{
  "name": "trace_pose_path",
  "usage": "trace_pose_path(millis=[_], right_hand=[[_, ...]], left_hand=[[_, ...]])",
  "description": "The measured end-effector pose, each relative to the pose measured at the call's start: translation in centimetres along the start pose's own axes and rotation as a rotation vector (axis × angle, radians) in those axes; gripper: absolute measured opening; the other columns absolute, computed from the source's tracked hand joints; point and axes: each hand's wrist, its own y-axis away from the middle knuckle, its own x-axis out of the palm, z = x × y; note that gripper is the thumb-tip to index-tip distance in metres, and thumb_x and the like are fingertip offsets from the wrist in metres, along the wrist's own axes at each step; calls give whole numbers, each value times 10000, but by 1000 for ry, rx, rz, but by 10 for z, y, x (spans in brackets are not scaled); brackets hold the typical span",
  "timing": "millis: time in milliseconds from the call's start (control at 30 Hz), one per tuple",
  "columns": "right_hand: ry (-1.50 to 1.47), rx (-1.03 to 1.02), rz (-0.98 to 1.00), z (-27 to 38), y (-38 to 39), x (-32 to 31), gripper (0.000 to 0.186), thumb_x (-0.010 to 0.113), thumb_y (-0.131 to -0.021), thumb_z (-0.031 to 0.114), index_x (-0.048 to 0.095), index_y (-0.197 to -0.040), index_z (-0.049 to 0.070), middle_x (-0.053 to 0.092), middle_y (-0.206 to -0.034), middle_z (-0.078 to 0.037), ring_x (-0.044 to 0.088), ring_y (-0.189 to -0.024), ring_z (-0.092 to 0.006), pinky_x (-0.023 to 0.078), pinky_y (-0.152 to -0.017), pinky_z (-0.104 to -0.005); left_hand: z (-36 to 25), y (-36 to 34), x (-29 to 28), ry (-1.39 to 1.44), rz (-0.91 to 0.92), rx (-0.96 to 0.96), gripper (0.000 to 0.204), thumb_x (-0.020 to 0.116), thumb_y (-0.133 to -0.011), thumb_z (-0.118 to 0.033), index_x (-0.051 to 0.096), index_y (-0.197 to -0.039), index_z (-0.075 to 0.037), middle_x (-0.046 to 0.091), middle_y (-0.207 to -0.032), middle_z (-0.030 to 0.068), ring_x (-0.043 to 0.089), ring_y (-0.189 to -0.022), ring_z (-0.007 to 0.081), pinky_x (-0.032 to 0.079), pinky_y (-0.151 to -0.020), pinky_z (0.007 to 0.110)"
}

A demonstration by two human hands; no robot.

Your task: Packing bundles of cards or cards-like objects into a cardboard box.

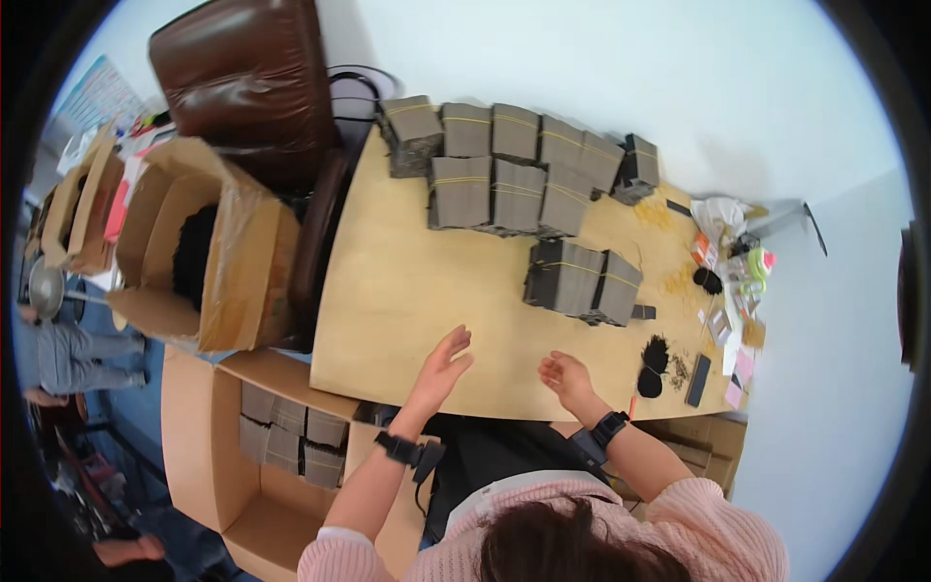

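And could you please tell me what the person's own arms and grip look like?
The left grip and right grip are ungloved. The left wristband and right wristband are black, each with a boxy dark module. The left sleeve and right sleeve are pale pink knit; a white edge shows on the left one.

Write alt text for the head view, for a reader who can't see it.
A person's left hand and right hand, both empty, are held apart over a pale table. Beyond them are yellow-banded grey bundles; an open cardboard box at lower left holds more bundles.
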Motion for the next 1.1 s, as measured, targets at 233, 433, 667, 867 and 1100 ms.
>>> trace_pose_path(millis=[233,433,667,867,1100], right_hand=[[-141,-180,241,19,-34,-25,513,622,-902,362,424,-1254,46,498,-1232,-58,404,-1236,-203,339,-1034,-426],[-345,-228,313,17,-80,-4,384,593,-928,331,402,-1205,146,452,-1258,22,347,-1279,-176,270,-1077,-454],[-240,-261,416,11,-80,4,429,563,-936,370,371,-1252,153,428,-1302,14,331,-1289,-168,254,-1085,-456],[-195,-207,357,26,-102,-4,536,519,-941,443,366,-1362,148,385,-1406,11,320,-1310,-149,256,-1095,-399],[-474,33,684,62,-67,25,574,558,-918,436,420,-1342,74,497,-1322,-30,426,-1235,-149,307,-1088,-327]], left_hand=[[40,-130,61,-253,110,-291,1096,664,-801,-534,25,-1455,71,130,-1512,276,158,-1417,345,192,-1137,390],[34,-185,93,-298,270,-273,1159,709,-757,-511,-13,-1456,67,135,-1513,267,146,-1421,339,181,-1141,381],[12,-200,85,-154,385,-281,1080,729,-754,-433,66,-1477,20,186,-1507,241,201,-1407,305,202,-1136,355],[4,-214,71,-327,463,-264,1086,736,-743,-453,100,-1462,56,204,-1509,217,225,-1395,291,200,-1137,336],[24,-199,78,-157,318,-248,1123,662,-731,-570,85,-1463,56,89,-1536,230,69,-1436,273,111,-1154,336]])
